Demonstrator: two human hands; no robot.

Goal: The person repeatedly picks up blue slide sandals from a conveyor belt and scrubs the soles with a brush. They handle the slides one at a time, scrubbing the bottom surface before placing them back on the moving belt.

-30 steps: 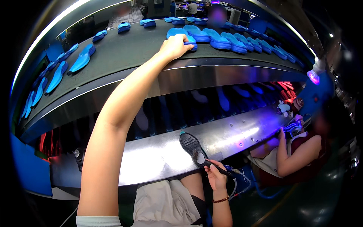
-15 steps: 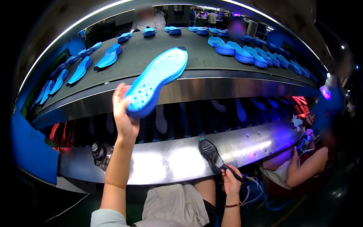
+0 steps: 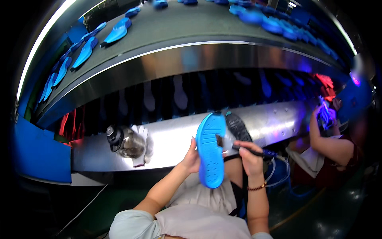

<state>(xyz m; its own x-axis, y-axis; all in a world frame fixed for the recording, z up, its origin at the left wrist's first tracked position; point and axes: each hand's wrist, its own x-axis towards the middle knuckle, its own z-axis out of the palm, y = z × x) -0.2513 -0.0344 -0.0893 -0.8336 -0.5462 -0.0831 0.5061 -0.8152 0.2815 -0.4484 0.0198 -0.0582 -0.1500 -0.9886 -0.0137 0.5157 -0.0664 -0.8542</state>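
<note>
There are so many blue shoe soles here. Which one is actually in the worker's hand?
The blue sole held upright in the left hand, over the lap, with a brush in the right hand against it. The rest lie on the belt.

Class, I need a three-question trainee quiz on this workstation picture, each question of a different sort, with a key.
1. True or false: the left hand holds a blue shoe sole.
2. The brush in the right hand touches: A) the sole B) the clear bottle C) the white glove
3. Fill in: more blue soles lie on the upper ____.

Key: 1 true; 2 A; 3 conveyor belt.
</note>
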